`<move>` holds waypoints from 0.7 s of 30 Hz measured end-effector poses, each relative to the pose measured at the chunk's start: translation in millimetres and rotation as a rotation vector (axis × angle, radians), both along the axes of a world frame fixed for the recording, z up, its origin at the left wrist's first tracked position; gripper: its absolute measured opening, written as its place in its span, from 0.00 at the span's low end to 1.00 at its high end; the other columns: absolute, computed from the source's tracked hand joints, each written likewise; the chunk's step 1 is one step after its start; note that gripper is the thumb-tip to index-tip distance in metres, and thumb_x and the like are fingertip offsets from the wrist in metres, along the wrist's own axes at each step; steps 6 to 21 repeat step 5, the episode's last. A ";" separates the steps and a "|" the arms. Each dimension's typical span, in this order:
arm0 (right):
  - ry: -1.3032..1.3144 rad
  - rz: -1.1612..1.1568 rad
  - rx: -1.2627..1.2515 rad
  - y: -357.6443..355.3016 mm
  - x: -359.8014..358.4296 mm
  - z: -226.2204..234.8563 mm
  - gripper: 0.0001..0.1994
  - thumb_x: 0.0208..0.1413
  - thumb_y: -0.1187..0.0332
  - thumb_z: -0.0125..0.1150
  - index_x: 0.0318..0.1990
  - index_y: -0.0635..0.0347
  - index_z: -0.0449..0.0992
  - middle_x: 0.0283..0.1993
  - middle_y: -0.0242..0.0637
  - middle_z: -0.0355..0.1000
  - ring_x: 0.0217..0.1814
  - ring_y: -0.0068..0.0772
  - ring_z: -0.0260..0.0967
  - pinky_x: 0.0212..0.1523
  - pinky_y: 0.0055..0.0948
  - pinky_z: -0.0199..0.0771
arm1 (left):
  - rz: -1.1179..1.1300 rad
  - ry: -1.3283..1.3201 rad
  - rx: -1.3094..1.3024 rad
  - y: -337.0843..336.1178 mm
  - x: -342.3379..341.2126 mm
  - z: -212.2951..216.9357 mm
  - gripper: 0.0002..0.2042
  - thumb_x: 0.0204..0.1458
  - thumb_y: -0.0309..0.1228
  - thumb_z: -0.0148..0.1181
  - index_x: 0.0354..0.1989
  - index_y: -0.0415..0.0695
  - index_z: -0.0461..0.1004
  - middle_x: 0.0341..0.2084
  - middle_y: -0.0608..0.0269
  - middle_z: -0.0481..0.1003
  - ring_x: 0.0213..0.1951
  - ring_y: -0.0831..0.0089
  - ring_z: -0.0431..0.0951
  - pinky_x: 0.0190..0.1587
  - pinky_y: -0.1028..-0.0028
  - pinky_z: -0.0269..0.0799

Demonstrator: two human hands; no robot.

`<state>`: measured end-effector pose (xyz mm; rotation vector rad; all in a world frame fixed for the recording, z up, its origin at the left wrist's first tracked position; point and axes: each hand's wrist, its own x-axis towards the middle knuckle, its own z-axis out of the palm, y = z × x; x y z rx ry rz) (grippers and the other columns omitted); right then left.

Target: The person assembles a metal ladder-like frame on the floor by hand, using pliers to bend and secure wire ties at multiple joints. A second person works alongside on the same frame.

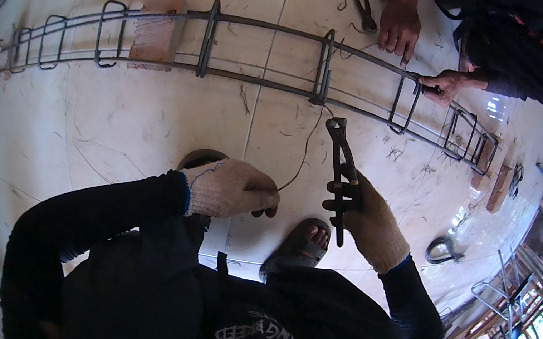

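A long rebar cage, made of thin bars with stirrups, spans the floor in front of me. From its near bar by a stirrup, a thin tie wire curves down to my left hand. That hand wears a white knit glove, and its fingers pinch the wire's lower end. My gloved right hand is wrapped around the handles of dark pincers. Their jaws point up toward the cage, apart from the wire.
Across the cage, a co-worker's hands are at its right part. Another pair of pincers lies beyond it. Bricks support the cage, and a loose brick lies right. A wire coil sits on the tiled floor.
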<state>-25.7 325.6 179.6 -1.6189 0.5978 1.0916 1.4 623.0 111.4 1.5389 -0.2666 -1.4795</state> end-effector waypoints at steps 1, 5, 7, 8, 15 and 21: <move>0.013 -0.040 0.018 0.7 -1.7 -2.2 0.40 0.58 0.89 0.49 0.81 0.60 0.61 0.70 0.50 0.74 0.69 0.46 0.79 0.64 0.41 0.85 | -0.025 -0.009 0.003 2.4 3.2 1.8 0.19 0.75 0.42 0.55 0.51 0.40 0.86 0.42 0.56 0.87 0.46 0.66 0.85 0.57 0.63 0.79; 0.219 -0.268 0.204 -8.3 -0.7 -14.4 0.40 0.60 0.92 0.45 0.80 0.51 0.65 0.71 0.52 0.73 0.68 0.53 0.80 0.64 0.47 0.87 | -0.105 0.012 0.042 8.3 16.2 10.5 0.20 0.75 0.45 0.55 0.55 0.43 0.87 0.46 0.54 0.88 0.50 0.63 0.86 0.61 0.64 0.78; 0.219 -0.268 0.204 -8.3 -0.7 -14.4 0.40 0.60 0.92 0.45 0.80 0.51 0.65 0.71 0.52 0.73 0.68 0.53 0.80 0.64 0.47 0.87 | -0.105 0.012 0.042 8.3 16.2 10.5 0.20 0.75 0.45 0.55 0.55 0.43 0.87 0.46 0.54 0.88 0.50 0.63 0.86 0.61 0.64 0.78; 0.219 -0.268 0.204 -8.3 -0.7 -14.4 0.40 0.60 0.92 0.45 0.80 0.51 0.65 0.71 0.52 0.73 0.68 0.53 0.80 0.64 0.47 0.87 | -0.105 0.012 0.042 8.3 16.2 10.5 0.20 0.75 0.45 0.55 0.55 0.43 0.87 0.46 0.54 0.88 0.50 0.63 0.86 0.61 0.64 0.78; 0.219 -0.268 0.204 -8.3 -0.7 -14.4 0.40 0.60 0.92 0.45 0.80 0.51 0.65 0.71 0.52 0.73 0.68 0.53 0.80 0.64 0.47 0.87 | -0.105 0.012 0.042 8.3 16.2 10.5 0.20 0.75 0.45 0.55 0.55 0.43 0.87 0.46 0.54 0.88 0.50 0.63 0.86 0.61 0.64 0.78; 0.219 -0.268 0.204 -8.3 -0.7 -14.4 0.40 0.60 0.92 0.45 0.80 0.51 0.65 0.71 0.52 0.73 0.68 0.53 0.80 0.64 0.47 0.87 | -0.105 0.012 0.042 8.3 16.2 10.5 0.20 0.75 0.45 0.55 0.55 0.43 0.87 0.46 0.54 0.88 0.50 0.63 0.86 0.61 0.64 0.78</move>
